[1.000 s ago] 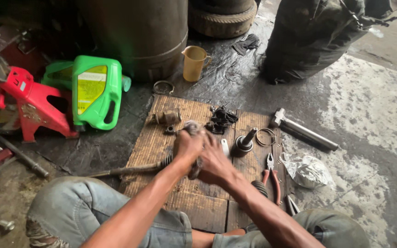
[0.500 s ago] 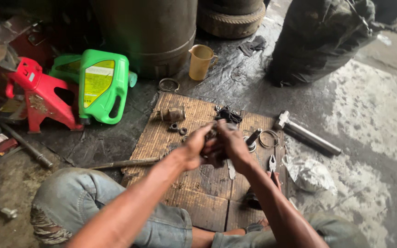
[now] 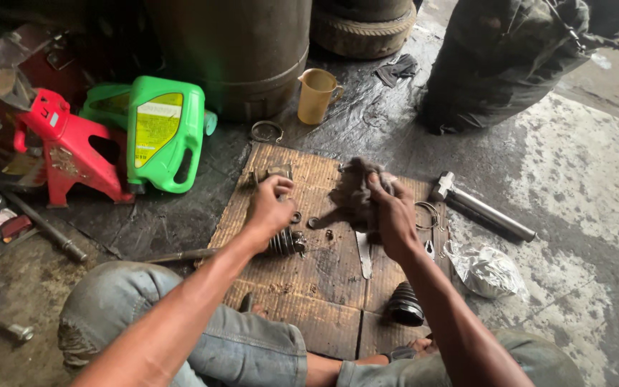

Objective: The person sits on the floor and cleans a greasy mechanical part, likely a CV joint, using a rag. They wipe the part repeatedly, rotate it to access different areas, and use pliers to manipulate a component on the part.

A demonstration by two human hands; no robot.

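Right hand (image 3: pixel 395 215) mid-frame, clutching dark greasy rag (image 3: pixel 358 188) over wooden board (image 3: pixel 302 294). Left hand (image 3: pixel 270 208) just left of it, fingers pinched on small metal part (image 3: pixel 272 173). Ribbed rubber boot (image 3: pixel 284 242) below left hand; green oil jug (image 3: pixel 162 132) upper left.

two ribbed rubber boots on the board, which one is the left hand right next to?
The boot just under the left hand, mid-board beside the wrist. The other boot lies apart at the board's near edge, below the right forearm.
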